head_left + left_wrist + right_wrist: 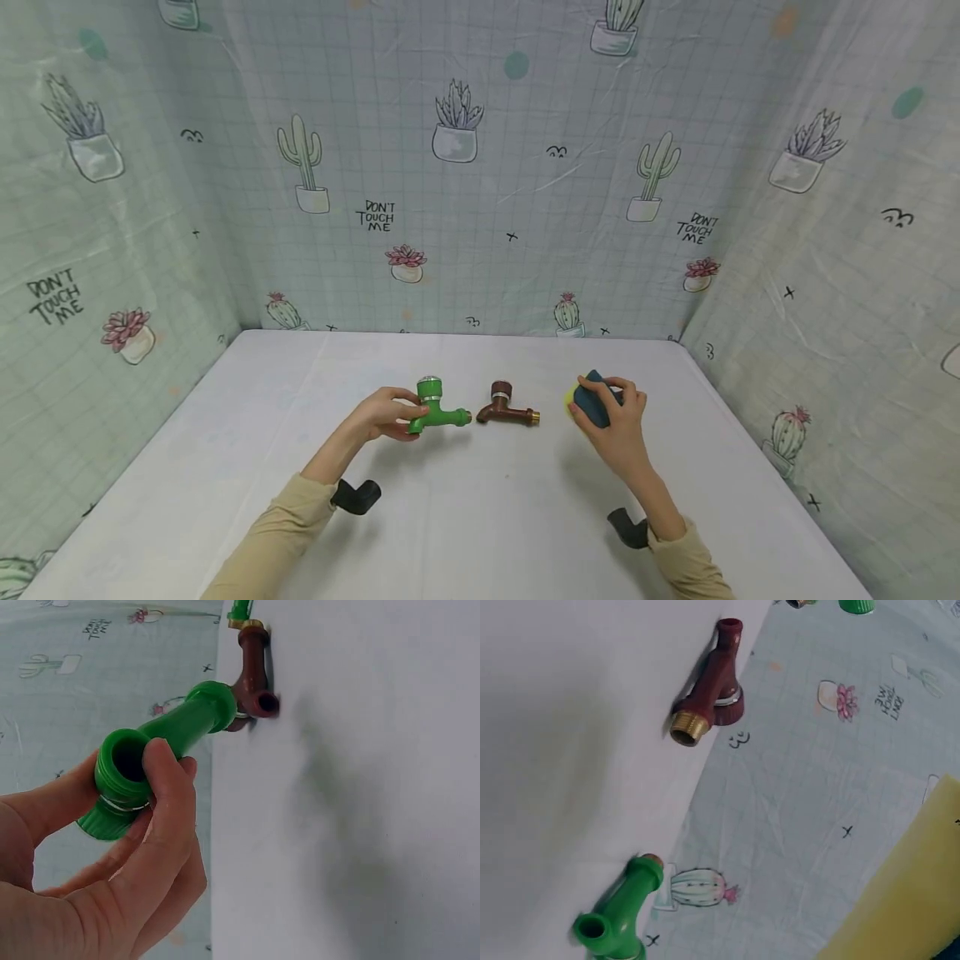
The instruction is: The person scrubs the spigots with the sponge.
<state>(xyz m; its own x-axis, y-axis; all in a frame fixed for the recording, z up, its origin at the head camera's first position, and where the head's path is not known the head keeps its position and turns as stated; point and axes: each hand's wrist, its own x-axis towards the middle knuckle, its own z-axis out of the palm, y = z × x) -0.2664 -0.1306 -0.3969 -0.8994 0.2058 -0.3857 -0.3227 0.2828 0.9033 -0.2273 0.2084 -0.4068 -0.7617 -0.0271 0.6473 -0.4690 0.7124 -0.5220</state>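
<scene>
My left hand [382, 415] pinches a green tap [441, 414] by its spout end, with thumb and fingers around it. The tap is held above the table, its shadow below. In the left wrist view the tap's open spout [127, 761] faces the camera. Between my hands a brown tap [506, 408] with a brass threaded end lies on the table. My right hand [618, 425] grips a dark blue and yellow sponge [592, 404]; only its yellow side [907, 885] is clear in the right wrist view. A second green tap [622, 904] lies beyond the brown one, hidden in the head view.
The white table [465, 533] meets a cloth backdrop [510, 192] printed with cacti at the back and both sides. A black angled piece [356, 497] sits at my left wrist, and a similar piece [628, 529] at my right.
</scene>
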